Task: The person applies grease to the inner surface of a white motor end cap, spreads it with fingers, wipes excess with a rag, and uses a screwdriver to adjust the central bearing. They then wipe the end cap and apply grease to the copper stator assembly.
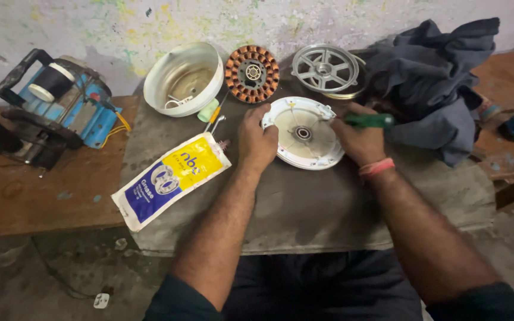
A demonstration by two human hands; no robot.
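A round white motor cover [304, 135] with a bearing at its centre lies on a grey slab [304, 208]. My left hand [257, 139] grips the cover's left edge. A green-handled screwdriver [369, 120] is gripped in my right hand [359, 139], its tip at the cover's upper right rim. A pink band circles my right wrist.
Behind the cover stand a white bowl-shaped housing [184, 77], a copper-wound stator [252, 74] and a silver spoked cover [325, 68]. A yellow and blue grease pouch [171, 178] lies at the left, a blue machine [55, 107] beyond it. A dark cloth [435, 83] is heaped at the right.
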